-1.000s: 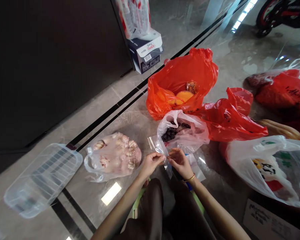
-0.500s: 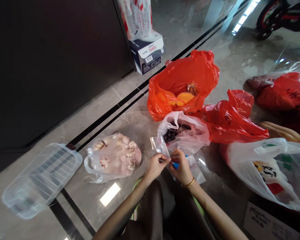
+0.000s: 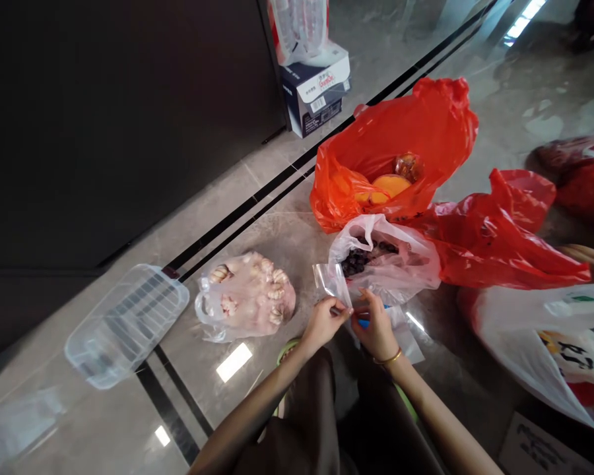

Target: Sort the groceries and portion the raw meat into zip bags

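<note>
One clear zip bag (image 3: 332, 280), thin and see-through, stands just above the floor, before one white bag of dark fruit (image 3: 400, 267). The two hands, left hand (image 3: 323, 323) and right hand (image 3: 379, 330), pinch its lower edge, fingertips closer than a second ago. Nearby lie one garlic bag (image 3: 250, 297), one open orange-red bag (image 3: 426, 125) and one clear tray (image 3: 126, 323).

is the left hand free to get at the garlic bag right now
Probably yes on reach: the garlic bag lies close beside the left hand, with nothing between them. But that hand is pinching the small clear bag together with the right hand, so it would have to let go first.
</note>
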`<state>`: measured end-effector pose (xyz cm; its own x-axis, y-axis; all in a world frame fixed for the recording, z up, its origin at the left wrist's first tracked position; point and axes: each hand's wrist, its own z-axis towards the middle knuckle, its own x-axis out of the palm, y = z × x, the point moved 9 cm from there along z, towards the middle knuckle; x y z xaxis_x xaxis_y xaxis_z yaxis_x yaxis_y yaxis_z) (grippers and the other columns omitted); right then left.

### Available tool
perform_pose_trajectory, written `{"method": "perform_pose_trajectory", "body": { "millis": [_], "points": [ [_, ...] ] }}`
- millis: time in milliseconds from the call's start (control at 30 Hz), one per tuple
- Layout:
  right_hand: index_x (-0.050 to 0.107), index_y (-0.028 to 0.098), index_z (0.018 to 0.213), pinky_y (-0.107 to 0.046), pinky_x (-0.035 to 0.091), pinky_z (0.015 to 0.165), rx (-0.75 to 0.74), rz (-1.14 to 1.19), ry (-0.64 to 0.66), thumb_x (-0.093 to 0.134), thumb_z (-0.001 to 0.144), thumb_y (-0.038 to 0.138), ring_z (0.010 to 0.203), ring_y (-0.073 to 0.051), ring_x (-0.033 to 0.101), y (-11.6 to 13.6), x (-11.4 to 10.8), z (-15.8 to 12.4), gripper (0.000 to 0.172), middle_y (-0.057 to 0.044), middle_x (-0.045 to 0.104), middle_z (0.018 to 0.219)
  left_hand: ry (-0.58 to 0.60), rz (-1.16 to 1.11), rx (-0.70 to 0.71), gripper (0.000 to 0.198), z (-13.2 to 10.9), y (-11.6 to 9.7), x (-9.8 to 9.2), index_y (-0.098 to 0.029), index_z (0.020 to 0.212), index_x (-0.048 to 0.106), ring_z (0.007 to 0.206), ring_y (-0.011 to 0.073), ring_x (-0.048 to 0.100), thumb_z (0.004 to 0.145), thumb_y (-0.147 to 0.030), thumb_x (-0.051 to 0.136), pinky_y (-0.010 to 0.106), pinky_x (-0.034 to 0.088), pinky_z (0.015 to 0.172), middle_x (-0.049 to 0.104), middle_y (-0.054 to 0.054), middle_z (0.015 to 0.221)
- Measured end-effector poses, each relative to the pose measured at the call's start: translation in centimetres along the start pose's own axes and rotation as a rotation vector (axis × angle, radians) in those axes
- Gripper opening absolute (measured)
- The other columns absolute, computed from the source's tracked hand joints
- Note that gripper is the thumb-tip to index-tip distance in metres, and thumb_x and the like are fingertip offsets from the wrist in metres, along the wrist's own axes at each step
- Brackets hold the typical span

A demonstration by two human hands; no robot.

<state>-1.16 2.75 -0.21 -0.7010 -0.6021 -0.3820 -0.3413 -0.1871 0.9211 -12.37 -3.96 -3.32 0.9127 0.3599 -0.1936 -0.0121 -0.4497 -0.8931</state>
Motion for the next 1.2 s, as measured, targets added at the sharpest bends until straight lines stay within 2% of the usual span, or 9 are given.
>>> {"method": "perform_pose_trajectory", "body": {
  "millis": [233,400,500,600,733,867,967,1067,1200],
  "points": [
    [0.034,0.026,0.138,-0.040,0.058,0.082,-0.034,-0.053,0.081,0.051,0.075,0.003,0.093,-0.020,0.061,0.7,1.0,-0.4,0.070,-0.013,0.043,0.122,0.022,-0.006,0.048,0.023,0.2,-0.5,0.1,-0.016,0.070,0.059,0.069,0.0152,0.062,0.081,-0.036,0.060,0.027,0.048,0.070,0.066,0.003,0.072],
    [0.032,0.026,0.137,-0.034,0.059,0.071,-0.007,0.006,-0.027,0.050,0.072,0.002,0.080,-0.015,0.060,0.7,0.1,-0.1,0.071,-0.011,0.045,0.115,0.083,-0.012,0.094,0.026,-0.1,-1.5,0.4,-0.016,0.077,0.061,0.077,0.0160,0.063,0.081,-0.042,0.061,0.027,0.049,0.076,0.067,0.004,0.080],
    [0.031,0.029,0.134,-0.026,0.056,0.063,0.094,0.122,-0.165,0.053,0.070,0.007,0.074,-0.010,0.060,-0.2,-3.0,0.0,0.071,-0.006,0.044,0.109,0.122,-0.010,0.129,0.030,-0.5,-2.4,0.3,-0.017,0.085,0.062,0.087,0.0173,0.064,0.087,-0.045,0.052,0.028,0.049,0.082,0.067,0.005,0.088],
    [0.030,0.032,0.131,-0.023,0.055,0.061,0.264,0.245,-0.318,0.057,0.069,0.014,0.071,-0.008,0.061,-2.5,-8.1,-1.7,0.070,-0.002,0.043,0.108,0.151,-0.018,0.101,0.034,-0.4,-2.2,0.2,-0.018,0.091,0.062,0.090,0.0189,0.064,0.088,-0.049,0.047,0.031,0.049,0.086,0.068,0.006,0.092],
    [0.032,0.030,0.128,-0.028,0.055,0.063,0.445,0.171,-0.571,0.064,0.065,0.022,0.073,-0.011,0.062,-7.4,-16.8,-8.4,0.072,-0.001,0.045,0.105,0.179,0.034,0.071,0.033,-0.1,-1.4,0.5,-0.019,0.091,0.063,0.091,0.0207,0.065,0.088,-0.048,0.049,0.032,0.049,0.086,0.069,0.006,0.092],
    [0.036,0.023,0.130,-0.034,0.054,0.062,0.524,-0.173,-0.730,0.063,0.064,0.025,0.069,-0.015,0.061,-11.1,-23.3,-16.2,0.071,-0.006,0.047,0.107,0.252,0.127,0.072,0.032,0.2,-1.1,1.9,-0.019,0.091,0.064,0.089,0.0213,0.065,0.087,-0.047,0.049,0.032,0.049,0.083,0.070,0.006,0.091],
    [0.041,0.020,0.129,-0.039,0.054,0.066,0.498,-0.502,-0.725,0.053,0.071,0.020,0.069,-0.017,0.061,-10.9,-24.9,-19.4,0.060,-0.012,0.047,0.113,0.345,0.182,0.105,0.030,0.2,-1.3,3.7,-0.020,0.092,0.064,0.089,0.0213,0.066,0.087,-0.045,0.048,0.031,0.050,0.081,0.071,0.005,0.091],
    [0.045,0.021,0.129,-0.040,0.055,0.068,0.460,-0.726,-0.727,0.045,0.078,0.018,0.079,-0.021,0.063,-10.0,-25.0,-20.6,0.051,-0.014,0.048,0.117,0.418,0.232,0.143,0.030,0.4,-1.7,5.3,-0.020,0.093,0.065,0.087,0.0211,0.067,0.087,-0.044,0.048,0.031,0.051,0.080,0.071,0.004,0.091],
    [0.044,0.023,0.130,-0.039,0.057,0.067,0.411,-0.734,-0.643,0.043,0.081,0.015,0.081,-0.020,0.064,-10.9,-23.7,-19.8,0.049,-0.014,0.050,0.119,0.463,0.293,0.201,0.031,0.6,-2.7,6.7,-0.019,0.094,0.065,0.086,0.0205,0.067,0.088,-0.043,0.046,0.031,0.051,0.080,0.071,0.005,0.091]
  ]
}}
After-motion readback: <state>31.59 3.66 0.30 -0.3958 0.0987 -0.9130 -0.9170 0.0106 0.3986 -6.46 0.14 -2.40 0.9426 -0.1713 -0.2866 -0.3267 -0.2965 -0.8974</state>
